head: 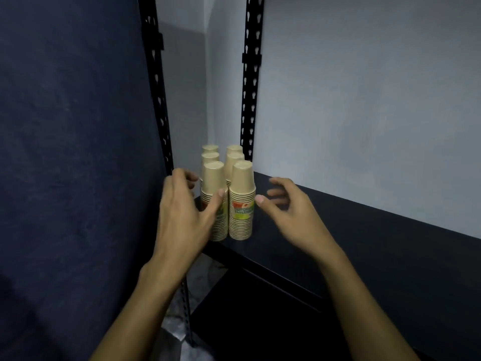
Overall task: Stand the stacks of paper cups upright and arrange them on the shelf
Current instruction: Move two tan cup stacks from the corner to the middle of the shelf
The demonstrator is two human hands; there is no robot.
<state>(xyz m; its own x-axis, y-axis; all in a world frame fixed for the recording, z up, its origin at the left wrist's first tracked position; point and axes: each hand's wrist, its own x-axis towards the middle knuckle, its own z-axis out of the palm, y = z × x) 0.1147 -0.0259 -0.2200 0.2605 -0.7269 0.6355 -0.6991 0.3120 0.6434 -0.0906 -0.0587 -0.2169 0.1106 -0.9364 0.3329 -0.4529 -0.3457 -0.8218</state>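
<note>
The black shelf (338, 230) runs from the left corner out toward 4 o'clock, carried on black slotted uprights (251, 82) against a pale wall (364, 100), with a dark blue panel (73, 126) closing the left side. At the shelf's left end, about 10 o'clock from the frame centre, six stacks of paper cups (240, 204) stand mouth-down in two rows of three, long axes vertical, none visibly leaning. The front right stack carries a red and green label (243, 209).

The left hand (182, 212) is nearer: its grip is spread, thumb tip touching the front left stack (214, 183) and fingers curled round that stack's far side. The right hand (286, 204) lies at 3 o'clock of the group, grip also spread and holding nothing, thumb tip just beside the labelled stack; whether it touches is unclear.

Judging by this, the standing-up looks done; what remains is likely squeezing the block square, both hands pressing inward across the vertical stacks.
</note>
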